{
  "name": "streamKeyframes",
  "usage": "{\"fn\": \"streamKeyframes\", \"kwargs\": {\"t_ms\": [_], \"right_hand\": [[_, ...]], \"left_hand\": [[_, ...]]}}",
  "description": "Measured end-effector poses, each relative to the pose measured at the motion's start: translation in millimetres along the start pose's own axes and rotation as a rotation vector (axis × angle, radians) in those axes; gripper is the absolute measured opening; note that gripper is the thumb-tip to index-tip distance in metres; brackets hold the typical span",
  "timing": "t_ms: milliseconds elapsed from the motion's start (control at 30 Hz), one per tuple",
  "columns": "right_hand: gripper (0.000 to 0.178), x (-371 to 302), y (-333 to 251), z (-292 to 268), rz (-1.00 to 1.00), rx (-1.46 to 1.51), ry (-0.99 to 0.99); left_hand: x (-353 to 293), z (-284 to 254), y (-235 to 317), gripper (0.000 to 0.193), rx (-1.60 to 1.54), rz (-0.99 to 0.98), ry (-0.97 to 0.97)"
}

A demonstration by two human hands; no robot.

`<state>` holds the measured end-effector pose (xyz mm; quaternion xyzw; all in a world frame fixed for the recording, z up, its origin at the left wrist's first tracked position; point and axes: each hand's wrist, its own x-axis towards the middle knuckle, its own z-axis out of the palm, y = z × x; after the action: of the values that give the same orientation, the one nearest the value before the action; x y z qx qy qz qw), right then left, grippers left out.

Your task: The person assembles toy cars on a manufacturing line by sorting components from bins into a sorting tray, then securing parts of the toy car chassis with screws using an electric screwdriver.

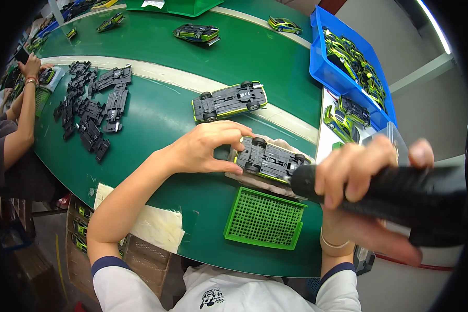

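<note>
A toy car (269,160) lies upside down on a pale cloth pad (249,180), its black underside and wheels facing up. My left hand (208,148) pinches the car's left end between thumb and fingers. Wrapped around a black electric screwdriver (400,190) is my right hand (356,174), blurred by motion. The tool's dark nose covers the car's right end; whether its tip touches the car is hidden. Just beyond my left hand, a second overturned toy car (230,101) rests partly on the white strip.
Black chassis plates (91,106) are heaped at left. A green perforated tray (265,217) sits nearest me. More toy cars (196,33) lie on the green belt. A blue bin (317,62) full of cars stands at right. At far left, a co-worker's arm (28,104) reaches in.
</note>
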<state>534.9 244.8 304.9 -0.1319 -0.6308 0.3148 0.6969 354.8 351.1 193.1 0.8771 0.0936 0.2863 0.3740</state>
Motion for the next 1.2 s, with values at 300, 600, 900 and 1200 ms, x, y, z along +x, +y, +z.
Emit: {"fn": "streamKeyframes", "kwargs": {"t_ms": [300, 600, 900, 1200], "right_hand": [[0.102, 16, 49, 16, 0.400, -0.224, -0.001], [0.093, 3, 65, 19, 0.450, -0.261, 0.048], [0.091, 0, 68, 19, 0.449, -0.261, 0.018], [0.093, -8, 76, 18, 0.470, -0.230, -0.001]], "left_hand": [[2, -1, 2, 0.031, 0.065, 0.056, -0.001], [1, 0, -1, 0.032, 0.055, 0.085, 0.027], [3, -1, -5, 0.032, 0.028, 0.148, 0.042], [-2, 0, -7, 0.031, 0.001, 0.096, -0.012]]}}
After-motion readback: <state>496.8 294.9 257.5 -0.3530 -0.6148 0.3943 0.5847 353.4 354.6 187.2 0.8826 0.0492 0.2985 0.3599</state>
